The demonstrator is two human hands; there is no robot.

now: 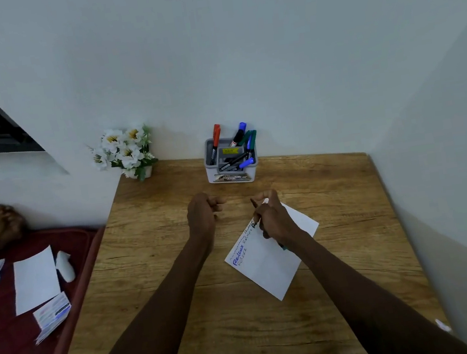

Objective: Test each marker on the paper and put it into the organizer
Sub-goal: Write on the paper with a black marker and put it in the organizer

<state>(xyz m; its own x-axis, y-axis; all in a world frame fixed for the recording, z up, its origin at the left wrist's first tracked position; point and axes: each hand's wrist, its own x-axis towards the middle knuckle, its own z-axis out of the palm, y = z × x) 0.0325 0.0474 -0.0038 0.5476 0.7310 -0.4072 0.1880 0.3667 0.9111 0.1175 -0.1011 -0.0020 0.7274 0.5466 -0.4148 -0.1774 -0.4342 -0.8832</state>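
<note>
the paper point(270, 264) is a white sheet lying flat and skewed on the wooden surface point(183, 302), right of centre, one corner pointing toward the person. along its upper left edge run short handwritten words, one in bold blue, fainter grey ones beside it, and a heavy dark one right at the fingers.

the right hand point(275, 220) rests on the far part of the sheet, knuckles up, fingers curled in a writing grip around a marker point(282, 248). only the marker's green end shows, poking out beneath the wrist; its tip is hidden by the fingers. the forearm crosses the sheet's right side.

the left hand point(201, 215) sits on the bare surface just left of the paper, apart from it, turned on its edge with fingers curled inward and thumb and forefinger reaching toward the right hand. whether its grip holds anything, i cannot tell.

the organizer point(233, 176) stands at the back edge of the surface against the wall, beyond both hands. it is a small pale box with grey dividers and a printed label on its front. a red marker point(216, 136) stands in its left compartment; blue, green and dark markers lean in the right and front ones.
</note>
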